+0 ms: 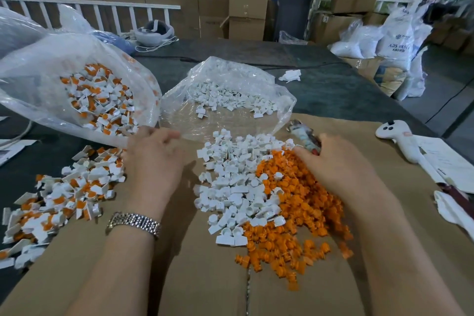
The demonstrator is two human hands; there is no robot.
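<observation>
Sorting orange plugs and white caps heaped between the hands, right hand flat on the orange, left hand curled, contents impossible to tell. Light, stiff, slippery; best pinched singly at the rim.

2 bare hands are held forward, backs turned up. The left hand is seen with fingers curled at the knuckles (their tips blurred). The right hand is angled inward, its thumb stretched out, the other fingers hidden.
</observation>
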